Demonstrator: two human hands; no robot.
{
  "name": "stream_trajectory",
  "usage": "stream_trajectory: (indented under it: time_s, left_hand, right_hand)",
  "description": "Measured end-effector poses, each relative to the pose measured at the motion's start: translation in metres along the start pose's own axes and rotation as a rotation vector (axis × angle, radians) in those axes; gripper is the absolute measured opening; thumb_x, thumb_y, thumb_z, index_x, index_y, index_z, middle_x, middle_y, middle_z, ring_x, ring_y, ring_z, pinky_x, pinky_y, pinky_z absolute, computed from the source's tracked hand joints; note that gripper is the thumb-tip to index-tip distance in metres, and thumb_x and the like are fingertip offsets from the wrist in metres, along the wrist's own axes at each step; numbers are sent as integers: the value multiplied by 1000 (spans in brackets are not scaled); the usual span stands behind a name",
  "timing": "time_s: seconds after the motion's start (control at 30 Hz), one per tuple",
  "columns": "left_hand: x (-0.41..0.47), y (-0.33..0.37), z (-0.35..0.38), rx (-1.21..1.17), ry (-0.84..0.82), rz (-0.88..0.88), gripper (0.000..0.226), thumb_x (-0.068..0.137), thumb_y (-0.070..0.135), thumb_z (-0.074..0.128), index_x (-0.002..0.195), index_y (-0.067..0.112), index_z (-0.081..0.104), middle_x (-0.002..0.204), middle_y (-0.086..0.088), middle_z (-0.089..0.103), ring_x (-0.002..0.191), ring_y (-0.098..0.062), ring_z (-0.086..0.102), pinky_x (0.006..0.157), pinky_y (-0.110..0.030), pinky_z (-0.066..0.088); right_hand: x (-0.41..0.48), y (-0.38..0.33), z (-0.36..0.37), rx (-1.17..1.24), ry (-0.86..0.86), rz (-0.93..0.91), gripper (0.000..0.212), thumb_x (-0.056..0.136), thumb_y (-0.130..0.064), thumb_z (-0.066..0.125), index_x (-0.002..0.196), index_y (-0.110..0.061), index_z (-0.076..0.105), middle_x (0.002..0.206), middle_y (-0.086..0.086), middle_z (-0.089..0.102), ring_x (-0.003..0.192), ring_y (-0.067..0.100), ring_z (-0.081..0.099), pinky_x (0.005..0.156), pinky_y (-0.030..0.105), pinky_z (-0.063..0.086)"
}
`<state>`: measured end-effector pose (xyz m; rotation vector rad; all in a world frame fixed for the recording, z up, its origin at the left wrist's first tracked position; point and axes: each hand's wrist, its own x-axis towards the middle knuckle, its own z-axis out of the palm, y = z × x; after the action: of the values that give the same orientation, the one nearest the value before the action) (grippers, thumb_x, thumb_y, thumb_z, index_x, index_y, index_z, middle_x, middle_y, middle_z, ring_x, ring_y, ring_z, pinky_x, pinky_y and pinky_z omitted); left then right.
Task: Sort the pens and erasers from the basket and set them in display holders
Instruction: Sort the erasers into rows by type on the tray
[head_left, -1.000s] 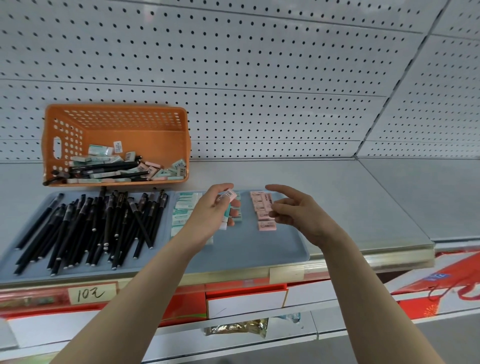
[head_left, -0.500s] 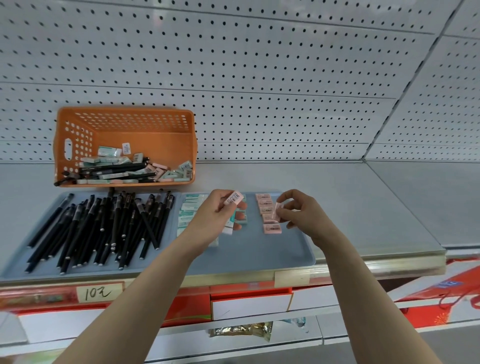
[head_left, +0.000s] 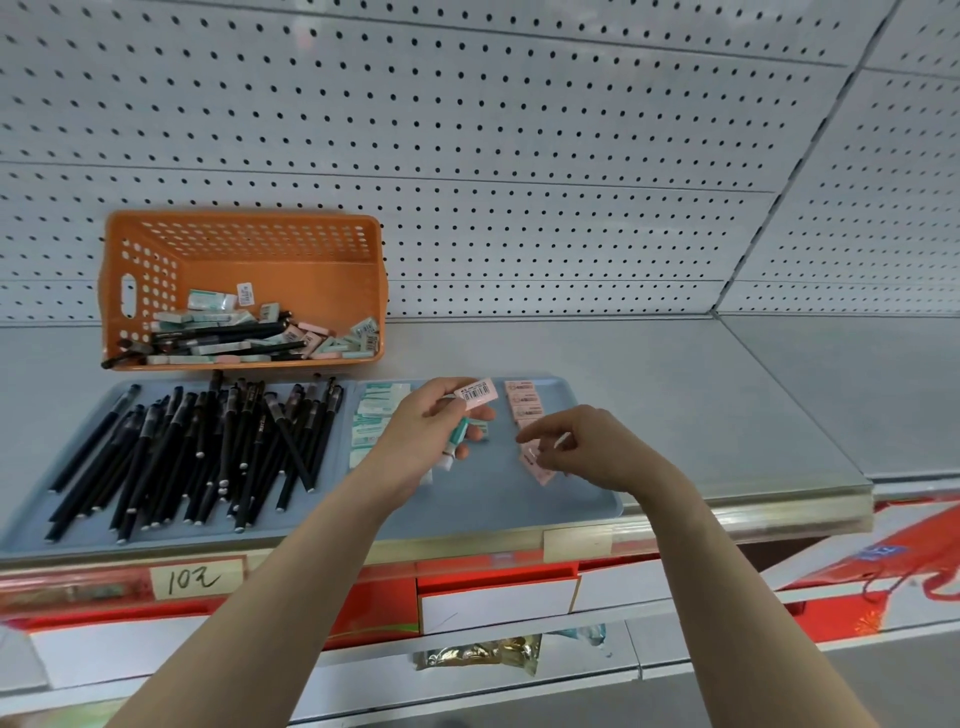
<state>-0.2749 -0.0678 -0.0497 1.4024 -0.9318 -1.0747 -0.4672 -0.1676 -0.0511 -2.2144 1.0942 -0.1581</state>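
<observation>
A second ago the person's right hand (head_left: 597, 452) was above the row of small pink rectangular erasers (head_left: 524, 400) with its fingers stretched out. Then it curled down onto the row. Now it has pulled back toward the front of the flat blue-grey tray (head_left: 493, 499), fingers loosely bent. The last pink eraser (head_left: 540, 473) now lies crooked by the fingertips. The hand may be touching it, but blur hides that.
</observation>
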Motion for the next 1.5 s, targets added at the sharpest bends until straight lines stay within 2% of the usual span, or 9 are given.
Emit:
stream_trajectory:
  time_s: [0.2, 0.33, 0.6, 0.77, 0.93, 1.1, 1.27, 1.37, 1.5]
  left_hand:
    - [-3, -3, 2, -23, 9, -21, 31, 102, 6, 40, 124, 16, 60, 97, -4, 73, 71, -7, 64, 55, -22, 47]
    - [-4, -6, 6, -9, -18, -26, 29, 102, 6, 42, 124, 13, 59, 102, -3, 72, 80, -12, 65, 56, -21, 48]
    - [-6, -7, 7, 33, -15, 7, 17, 101, 7, 46, 110, 15, 57, 102, -1, 73, 77, -10, 67, 57, -21, 50]
    - [-7, -7, 10, 241, -31, 167, 8, 99, 11, 53, 102, 15, 59, 102, 0, 70, 78, -10, 67, 57, -21, 52]
    - [-4, -3, 8, 295, 25, 192, 26, 97, 4, 47, 114, 24, 53, 106, 8, 66, 74, -7, 65, 59, -17, 49]
    - [0, -3, -6, 212, 38, 67, 51, 86, -14, 30, 113, 23, 53, 121, 4, 58, 99, -7, 61, 78, -20, 49]
    - [0, -8, -15, 280, -73, 95, 71, 86, -17, 33, 122, 42, 48, 129, 12, 54, 95, 13, 59, 83, -20, 47]
    - [4, -15, -15, 334, -108, 133, 70, 93, -5, 45, 138, 49, 38, 123, 12, 58, 84, 0, 54, 78, -27, 46]
    - [3, -17, -10, 265, -23, 90, 60, 95, 9, 58, 146, 34, 38, 123, -1, 63, 110, -8, 61, 97, -31, 49]
  right_hand:
    - [-15, 5, -8, -12, 7, 135, 18, 84, -6, 65, 98, -18, 64, 83, 0, 71, 63, 13, 71, 75, 32, 59]
    - [-18, 3, -5, -189, -47, 52, 50, 79, 2, 57, 108, -38, 66, 104, -7, 53, 84, 9, 55, 74, 24, 48]
    - [-12, 1, 9, -253, 131, 99, 19, 79, -36, 77, 94, -27, 70, 75, -11, 62, 77, 12, 61, 69, 25, 45]
    - [-10, -28, 2, 723, 138, 133, 25, 99, -29, 56, 102, -8, 69, 83, 13, 72, 70, 18, 67, 71, 30, 58]
    - [-2, -21, 1, 859, 190, 80, 20, 87, 3, 68, 106, 0, 67, 91, 15, 69, 77, 22, 65, 84, 35, 57]
    - [-3, -11, 2, 959, 224, 78, 21, 85, 10, 66, 104, 1, 65, 93, 16, 68, 84, 28, 69, 86, 35, 59]
    - [-2, -5, -2, 857, 293, 110, 11, 85, 3, 69, 94, -2, 66, 94, 23, 68, 79, 22, 68, 72, 26, 60]
    - [0, 8, -4, 591, 394, 149, 9, 82, -9, 76, 85, -11, 67, 88, 14, 73, 72, 13, 64, 60, 21, 52]
    - [5, 10, 6, 337, 352, 151, 9, 80, -16, 77, 85, -19, 70, 81, -3, 73, 74, 11, 67, 68, 26, 55]
